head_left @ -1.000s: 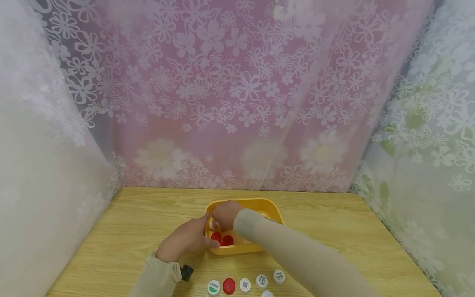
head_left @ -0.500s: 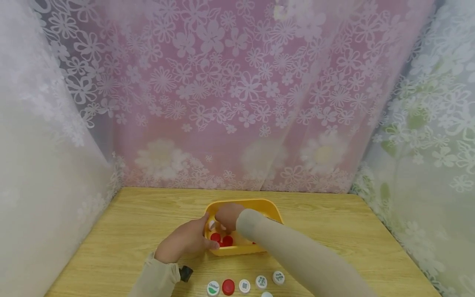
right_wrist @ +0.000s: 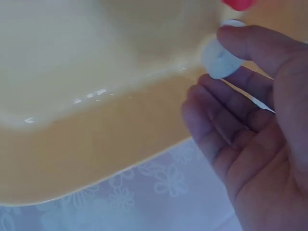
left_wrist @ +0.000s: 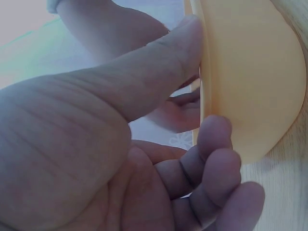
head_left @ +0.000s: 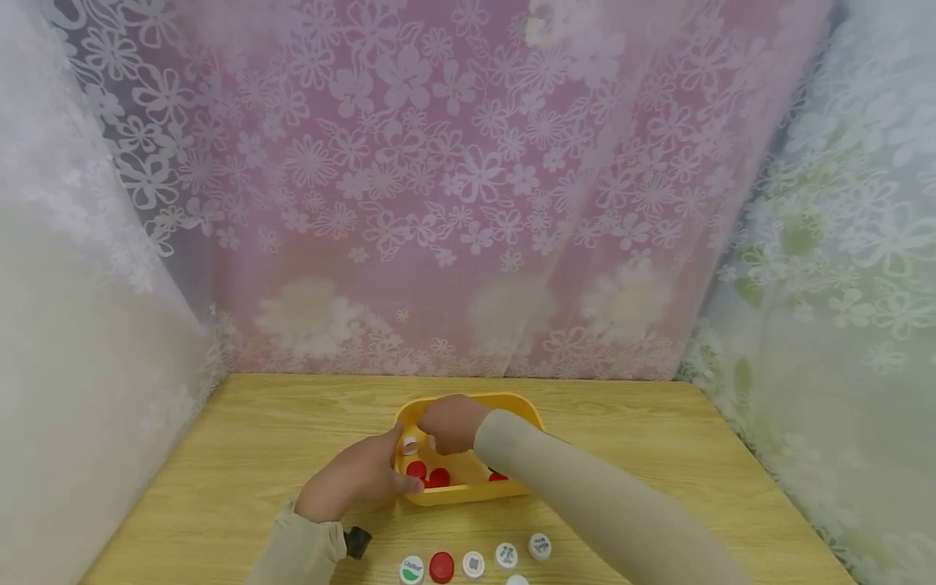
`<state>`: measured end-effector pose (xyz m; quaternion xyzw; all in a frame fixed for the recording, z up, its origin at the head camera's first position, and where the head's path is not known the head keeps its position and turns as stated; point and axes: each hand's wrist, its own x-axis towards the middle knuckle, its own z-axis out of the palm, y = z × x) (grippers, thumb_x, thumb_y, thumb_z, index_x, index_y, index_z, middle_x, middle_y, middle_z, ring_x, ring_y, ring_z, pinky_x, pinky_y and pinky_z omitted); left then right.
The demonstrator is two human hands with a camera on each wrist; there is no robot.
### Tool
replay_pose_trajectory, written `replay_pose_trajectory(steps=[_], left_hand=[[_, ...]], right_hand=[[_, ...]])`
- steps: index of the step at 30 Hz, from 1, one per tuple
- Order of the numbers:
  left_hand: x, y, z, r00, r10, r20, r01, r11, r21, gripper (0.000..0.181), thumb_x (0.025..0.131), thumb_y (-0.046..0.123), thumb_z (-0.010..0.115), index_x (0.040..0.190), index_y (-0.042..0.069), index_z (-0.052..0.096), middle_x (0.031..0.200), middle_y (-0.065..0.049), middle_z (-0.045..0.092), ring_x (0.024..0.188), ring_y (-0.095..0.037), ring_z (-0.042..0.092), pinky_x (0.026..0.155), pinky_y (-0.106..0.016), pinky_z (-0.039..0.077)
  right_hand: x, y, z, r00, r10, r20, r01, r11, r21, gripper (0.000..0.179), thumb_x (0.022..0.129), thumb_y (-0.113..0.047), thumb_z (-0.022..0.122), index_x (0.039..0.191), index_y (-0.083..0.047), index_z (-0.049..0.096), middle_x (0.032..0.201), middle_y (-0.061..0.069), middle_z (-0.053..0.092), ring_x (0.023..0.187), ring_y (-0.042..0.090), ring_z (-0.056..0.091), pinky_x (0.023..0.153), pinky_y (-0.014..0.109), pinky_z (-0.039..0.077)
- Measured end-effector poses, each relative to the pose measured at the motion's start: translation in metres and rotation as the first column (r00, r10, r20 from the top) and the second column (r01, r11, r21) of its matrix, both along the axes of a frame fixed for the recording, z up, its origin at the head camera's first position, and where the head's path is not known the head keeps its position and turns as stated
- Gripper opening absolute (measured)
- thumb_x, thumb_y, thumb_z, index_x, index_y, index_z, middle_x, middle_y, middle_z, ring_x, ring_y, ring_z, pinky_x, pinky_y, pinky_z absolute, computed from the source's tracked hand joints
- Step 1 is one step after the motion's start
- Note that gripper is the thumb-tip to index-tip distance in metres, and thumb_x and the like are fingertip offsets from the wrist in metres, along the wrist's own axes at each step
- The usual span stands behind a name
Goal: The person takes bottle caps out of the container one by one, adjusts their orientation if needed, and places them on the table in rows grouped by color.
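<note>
A yellow plastic basin [head_left: 475,494] stands on the table, with caps lying inside. My left hand [head_left: 358,477] holds its left end, the thumb on the rim and the other fingers curled by the outer wall. Inside the basin, my right hand [head_left: 455,422] pinches a white bottle cap [right_wrist: 221,60] between thumb and fingertips. Another white cap [head_left: 409,445] lies by the left wall, with red caps [head_left: 439,478] in the near left corner. A further red cap [head_left: 498,478] shows partly beside the right sleeve, which hides much of the basin's right side.
In front of the basin is a row of caps: a green-and-white cap [head_left: 412,569], a red cap [head_left: 442,567] and several white caps [head_left: 506,556]. Another white cap [head_left: 517,580] is cut off by the lower edge. A floral curtain [head_left: 475,244] hangs behind the wooden table [head_left: 621,431].
My right hand has shifted slightly rightward inside the basin, away from the white cap by the left wall. The left hand keeps its hold. The head view has turned slightly.
</note>
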<state>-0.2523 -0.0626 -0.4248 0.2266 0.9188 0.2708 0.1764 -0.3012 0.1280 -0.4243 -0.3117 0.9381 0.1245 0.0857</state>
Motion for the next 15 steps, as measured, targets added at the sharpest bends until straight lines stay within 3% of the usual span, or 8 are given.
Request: replay_pose_trajectory(steps=[1, 7, 12, 15], left_hand=[[0.0, 0.0, 0.0, 1.0, 0.0, 0.0, 0.0, 1.0, -0.003, 0.106, 0.085, 0.044, 0.084, 0.164, 0.004, 0.025, 0.147, -0.013, 0.058, 0.134, -0.037, 0.055, 0.109, -0.06, 0.044], [-0.002, 0.0, -0.001, 1.0, 0.011, -0.002, -0.011, 1.0, -0.016, 0.106, 0.085, 0.045, 0.084, 0.163, 0.001, 0.027, 0.153, -0.017, 0.052, 0.139, -0.04, 0.05, 0.111, -0.062, 0.041], [0.0, 0.002, 0.0, 1.0, 0.02, 0.0, -0.02, 0.999, -0.026, 0.107, 0.084, 0.044, 0.085, 0.162, -0.002, 0.027, 0.154, -0.02, 0.05, 0.14, -0.041, 0.049, 0.111, -0.061, 0.041], [0.001, 0.003, 0.0, 1.0, 0.021, -0.004, -0.021, 0.999, -0.026, 0.108, 0.084, 0.044, 0.085, 0.161, -0.003, 0.026, 0.154, -0.022, 0.05, 0.139, -0.042, 0.05, 0.111, -0.061, 0.042]], right_hand=[[0.001, 0.002, 0.002, 0.999, 0.037, -0.024, -0.037, 0.999, -0.002, 0.016, 0.095, -0.025, 0.076, 0.11, -0.02, 0.073, 0.092, -0.008, 0.069, 0.077, 0.01, 0.061, 0.085, 0.026, 0.058], [0.023, 0.013, 0.023, 0.994, 0.094, -0.062, -0.101, 0.989, -0.112, 0.029, 0.097, -0.027, 0.075, 0.123, -0.019, 0.067, 0.107, -0.007, 0.071, 0.088, 0.009, 0.064, 0.088, 0.024, 0.057], [0.056, 0.029, 0.035, 0.985, 0.127, -0.115, -0.149, 0.968, -0.201, 0.021, 0.096, -0.029, 0.075, 0.113, -0.02, 0.069, 0.1, -0.008, 0.067, 0.083, 0.006, 0.059, 0.08, 0.019, 0.054], [0.082, 0.043, 0.039, 0.986, 0.12, -0.115, -0.151, 0.939, -0.308, 0.022, 0.096, -0.028, 0.074, 0.116, -0.019, 0.067, 0.104, -0.008, 0.068, 0.086, 0.004, 0.059, 0.082, 0.018, 0.053]])
